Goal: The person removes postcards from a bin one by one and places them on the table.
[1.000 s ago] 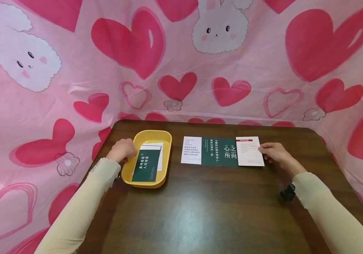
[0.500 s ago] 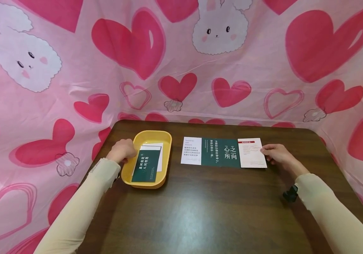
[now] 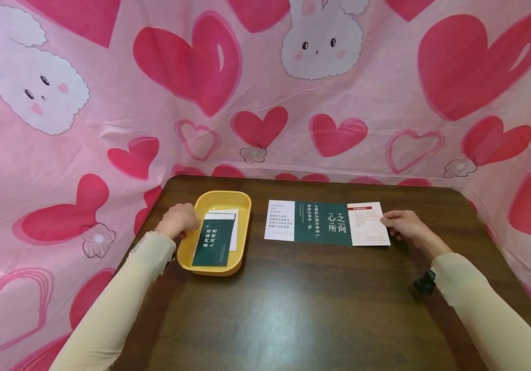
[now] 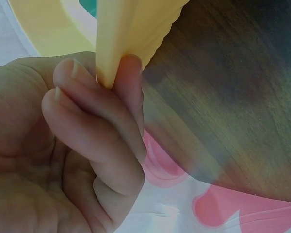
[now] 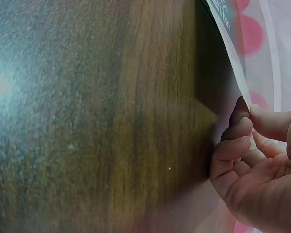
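- Reaches in from the near side of the yellow tray [image 3: 243, 214] in cream fabric, with the left sleeve [image 3: 103, 304] to the tray's near left and the right sleeve [image 3: 493, 304] well to its near right.
- Spreads out under the tray and toward the camera as a brown tabletop [image 3: 293, 309], catching a bright glare to the tray's near right.
- Carries a black fitting [image 3: 425, 283] under the right cuff, well to the right of the tray.
- Contains, inside the tray, a green card [image 3: 214, 242] with white characters, partly covering a white card [image 3: 234, 239] visible along the right and far margins.
- Pinches the tray's left rim between thumb and curled fingers of the left hand [image 3: 179, 220].
- Pinches, well to the right of the tray, the right edge of a white leaflet [image 3: 369, 226] with a red strip, between thumb and fingers of the right hand [image 3: 407, 226].
- Looks raised off the tabletop at that pinched edge in the right wrist view; cannot tell how the opposite edge rests.
- Runs rightward from near the tray's right side as a row: white text card [image 3: 280, 221], then green panel [image 3: 316, 221], then the leaflet; cannot tell whether the panel is one card or two.
- Hangs beyond the tray as pink cloth [image 3: 256, 87], printed with hearts [image 3: 474, 62] and rabbits [image 3: 323, 56].
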`<state>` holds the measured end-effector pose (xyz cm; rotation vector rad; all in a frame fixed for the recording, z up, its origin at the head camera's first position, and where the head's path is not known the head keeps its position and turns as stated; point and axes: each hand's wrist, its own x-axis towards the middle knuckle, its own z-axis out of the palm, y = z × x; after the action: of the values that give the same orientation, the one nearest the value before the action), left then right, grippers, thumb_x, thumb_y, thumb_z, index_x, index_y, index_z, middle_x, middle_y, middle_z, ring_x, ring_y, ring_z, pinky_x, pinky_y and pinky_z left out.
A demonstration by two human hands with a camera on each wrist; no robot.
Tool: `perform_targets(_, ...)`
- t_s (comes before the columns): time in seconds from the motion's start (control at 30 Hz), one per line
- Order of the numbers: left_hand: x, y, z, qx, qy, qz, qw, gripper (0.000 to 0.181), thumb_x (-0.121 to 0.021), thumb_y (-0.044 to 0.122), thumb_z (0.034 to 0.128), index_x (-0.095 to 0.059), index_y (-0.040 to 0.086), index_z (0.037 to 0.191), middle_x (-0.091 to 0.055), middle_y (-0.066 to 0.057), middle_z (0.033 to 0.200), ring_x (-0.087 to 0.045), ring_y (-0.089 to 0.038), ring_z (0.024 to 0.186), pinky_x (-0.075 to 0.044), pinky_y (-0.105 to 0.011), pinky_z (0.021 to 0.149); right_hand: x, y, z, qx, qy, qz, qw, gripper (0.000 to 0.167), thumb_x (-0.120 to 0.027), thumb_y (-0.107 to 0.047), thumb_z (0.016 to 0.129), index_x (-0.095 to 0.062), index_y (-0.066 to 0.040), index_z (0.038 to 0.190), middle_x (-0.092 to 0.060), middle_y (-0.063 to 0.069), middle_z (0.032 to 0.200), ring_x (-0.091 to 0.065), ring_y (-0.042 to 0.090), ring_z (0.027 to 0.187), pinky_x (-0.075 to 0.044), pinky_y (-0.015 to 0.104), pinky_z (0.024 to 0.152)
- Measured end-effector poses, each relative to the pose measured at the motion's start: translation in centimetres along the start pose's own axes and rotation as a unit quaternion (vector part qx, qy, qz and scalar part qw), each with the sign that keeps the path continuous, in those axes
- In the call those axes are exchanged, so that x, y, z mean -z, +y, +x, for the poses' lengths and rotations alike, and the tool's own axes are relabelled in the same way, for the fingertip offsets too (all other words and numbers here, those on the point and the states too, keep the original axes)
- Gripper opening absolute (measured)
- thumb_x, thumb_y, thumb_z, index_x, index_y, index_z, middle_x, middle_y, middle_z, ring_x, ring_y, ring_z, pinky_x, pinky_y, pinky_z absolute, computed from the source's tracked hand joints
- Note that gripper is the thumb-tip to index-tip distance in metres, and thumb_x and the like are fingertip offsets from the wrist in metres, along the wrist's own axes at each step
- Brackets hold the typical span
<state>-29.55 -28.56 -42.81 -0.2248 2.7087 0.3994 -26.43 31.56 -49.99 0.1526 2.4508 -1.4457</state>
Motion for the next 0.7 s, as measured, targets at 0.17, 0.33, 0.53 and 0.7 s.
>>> perform_targets(0.17,-0.11,-0.04,0.07,-0.001,-0.001,-0.002,1.0000,0.037,-0.075,0.015,0.0901,-0.059,-0.007,0.116,-0.063,-0.021,0.093,-0.064,-0.029,0.067,-0.059,-0.032,0.059,-0.01,-0.02,-0.04,0.001,0.001,-0.009,1.0000,0.046,-0.058,-0.021,0.109,-0.051,0.016,0.134,-0.059,-0.001,0.081,-0.056,0.015,0.073,-0.049,0.031,0.061)
perform_targets(0.33,-0.08,-0.04,0.07,0.000,0.000,0.000,1.0000,0.038,-0.075,0.015,0.0897,-0.059,-0.007,0.117,-0.063,-0.021,0.093,-0.064,-0.029,0.066,-0.059,-0.032,0.059,-0.13,0.03,0.04,-0.002,0.004,-0.024,0.9997,0.045,-0.059,-0.021,0.108,-0.052,0.015,0.134,-0.058,0.000,0.080,-0.055,0.015,0.073,-0.049,0.030,0.061)
perform_targets(0.53,0.04,-0.03,-0.03,-0.005,-0.002,0.003,1.0000,0.038,-0.075,0.014,0.0895,-0.058,-0.008,0.116,-0.063,-0.022,0.092,-0.064,-0.029,0.065,-0.059,-0.032,0.058,-0.07,0.15,0.21,-0.005,0.002,-0.027,0.9996,0.045,-0.059,-0.022,0.108,-0.053,0.015,0.133,-0.058,0.001,0.081,-0.055,0.016,0.073,-0.049,0.031,0.061)
perform_targets(0.7,0.06,-0.08,0.03,-0.004,-0.003,0.002,1.0000,0.039,-0.075,0.014,0.0895,-0.058,-0.008,0.117,-0.063,-0.022,0.092,-0.064,-0.029,0.065,-0.059,-0.032,0.058,-0.06,0.02,0.19,-0.006,0.001,-0.031,0.9995,0.046,-0.059,-0.023,0.108,-0.053,0.014,0.134,-0.058,0.002,0.083,-0.055,0.018,0.075,-0.050,0.031,0.061)
